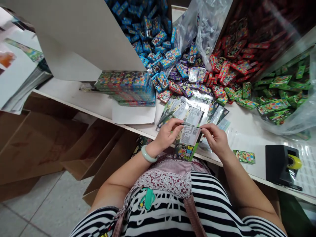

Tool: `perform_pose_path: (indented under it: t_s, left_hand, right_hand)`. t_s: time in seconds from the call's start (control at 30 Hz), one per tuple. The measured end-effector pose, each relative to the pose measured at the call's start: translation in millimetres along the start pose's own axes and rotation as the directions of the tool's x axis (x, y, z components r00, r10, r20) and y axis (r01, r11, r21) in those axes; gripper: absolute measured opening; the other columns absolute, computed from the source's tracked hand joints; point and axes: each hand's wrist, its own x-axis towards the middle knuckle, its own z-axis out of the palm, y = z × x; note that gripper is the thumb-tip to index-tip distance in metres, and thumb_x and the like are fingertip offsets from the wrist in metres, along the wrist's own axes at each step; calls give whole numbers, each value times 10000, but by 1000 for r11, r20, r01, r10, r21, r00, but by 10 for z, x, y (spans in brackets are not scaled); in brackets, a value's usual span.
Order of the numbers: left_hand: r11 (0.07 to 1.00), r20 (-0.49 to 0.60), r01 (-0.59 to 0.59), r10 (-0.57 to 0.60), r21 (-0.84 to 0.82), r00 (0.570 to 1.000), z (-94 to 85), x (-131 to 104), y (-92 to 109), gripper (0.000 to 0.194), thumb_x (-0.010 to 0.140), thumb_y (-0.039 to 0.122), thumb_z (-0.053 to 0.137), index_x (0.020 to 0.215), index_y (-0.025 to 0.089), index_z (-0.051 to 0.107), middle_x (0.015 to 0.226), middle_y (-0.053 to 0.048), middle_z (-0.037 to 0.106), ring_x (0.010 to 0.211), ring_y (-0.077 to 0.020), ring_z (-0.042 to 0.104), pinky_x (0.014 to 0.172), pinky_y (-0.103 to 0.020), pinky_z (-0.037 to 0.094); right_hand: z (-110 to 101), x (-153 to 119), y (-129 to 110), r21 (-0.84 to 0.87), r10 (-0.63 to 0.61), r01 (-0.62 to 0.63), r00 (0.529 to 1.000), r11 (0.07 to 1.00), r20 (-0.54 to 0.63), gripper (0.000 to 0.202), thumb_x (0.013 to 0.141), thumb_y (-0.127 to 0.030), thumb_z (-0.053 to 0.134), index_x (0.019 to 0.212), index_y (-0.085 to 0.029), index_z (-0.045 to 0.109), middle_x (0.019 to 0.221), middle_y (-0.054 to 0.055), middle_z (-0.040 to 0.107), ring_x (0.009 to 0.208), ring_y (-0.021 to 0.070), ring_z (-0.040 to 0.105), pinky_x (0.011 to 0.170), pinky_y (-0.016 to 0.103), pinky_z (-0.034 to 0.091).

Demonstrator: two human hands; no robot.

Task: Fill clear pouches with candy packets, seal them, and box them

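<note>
My left hand point(170, 133) pinches the upper left corner of a printed plastic packet point(185, 146), thumb against fingers. At its upper right corner, my right hand point(215, 138) grips it the same way. The packet hangs at the table's front edge, with a barcode near its top and a colourful, dark printed panel lower down. Just beyond my hands, more flat packets point(195, 116) lie fanned on the table. Behind those spreads a heap of small candy-like boxes in blue point(161, 62), purple point(186, 89), red point(225, 72) and green point(232, 93).
A stack of printed boxes point(128, 89) stands left on white card point(135, 113). At right are a clear bag of green boxes point(278, 98), a black tape dispenser point(281, 164) and a flat green packet point(244, 157). Cardboard cartons point(37, 148) stand on the floor at left.
</note>
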Motion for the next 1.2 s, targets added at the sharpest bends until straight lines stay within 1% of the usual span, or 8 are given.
perform_pose_path:
  t_s: [0.13, 0.37, 0.43, 0.57, 0.67, 0.8, 0.93, 1.2]
  left_hand:
    - [997, 19, -32, 34, -67, 999, 0, 144, 61, 271, 932, 433, 599, 816, 190, 633, 819, -22, 644, 810, -147, 600, 771, -285, 484]
    - [991, 77, -131, 133, -21, 988, -159, 240, 0, 180, 906, 349, 650, 827, 192, 688, 813, -30, 664, 791, -144, 613, 759, -292, 479]
    - [992, 56, -117, 120, -53, 991, -167, 252, -23, 203, 897, 353, 662, 774, 191, 665, 815, -28, 654, 803, -144, 605, 768, -296, 480]
    - [969, 50, 45, -34, -241, 998, -140, 273, 5, 196, 835, 370, 734, 875, 197, 652, 842, -16, 639, 814, -133, 602, 773, -280, 498]
    - [960, 77, 77, -58, -268, 995, -138, 261, 42, 244, 830, 338, 740, 1023, 211, 665, 854, -16, 634, 815, -131, 615, 757, -271, 510]
    - [985, 55, -82, 91, -155, 994, -153, 213, 49, 134, 842, 324, 730, 834, 203, 672, 951, -47, 652, 914, -163, 637, 805, -314, 536]
    - [975, 63, -80, 95, -207, 993, -127, 189, 55, 221, 788, 350, 783, 783, 195, 625, 899, -33, 656, 864, -151, 633, 774, -304, 532]
    - [968, 30, 83, -78, -236, 996, -59, 283, 142, 191, 780, 308, 759, 778, 170, 627, 773, 2, 603, 724, -112, 558, 681, -261, 468]
  right_hand:
    - [-98, 143, -82, -62, -128, 129, 991, 990, 29, 149, 940, -319, 573, 838, -234, 640, 880, 46, 665, 843, 174, 622, 649, 292, 489]
    - [-47, 205, -55, 81, -88, 85, 996, 993, 25, 143, 901, -307, 635, 783, -227, 647, 849, 36, 654, 827, 167, 619, 644, 285, 485]
    - [7, 205, -26, 158, -28, 29, 1000, 987, -12, 69, 880, -306, 663, 895, -240, 651, 870, 20, 653, 801, 152, 618, 646, 277, 489]
    - [54, 213, -16, 293, 92, -87, 996, 952, -5, 352, 845, -321, 704, 1170, -275, 576, 849, -15, 633, 751, 137, 611, 650, 272, 500]
    - [23, 211, -55, 176, 34, -36, 999, 984, 14, 124, 866, -322, 677, 961, -247, 647, 898, 17, 641, 820, 151, 623, 663, 277, 512]
    - [-19, 182, -117, -37, -165, 165, 986, 986, -1, 46, 898, -263, 624, 898, -255, 669, 954, 52, 650, 881, 180, 623, 642, 293, 524]
    - [-17, 175, -187, -79, -239, 244, 969, 967, 69, 40, 877, -279, 673, 904, -249, 669, 975, 60, 654, 890, 184, 627, 669, 305, 533]
    - [24, 339, -393, 75, 86, -92, 992, 993, 88, 133, 825, -333, 681, 809, -214, 622, 747, 2, 643, 638, 130, 581, 580, 272, 477]
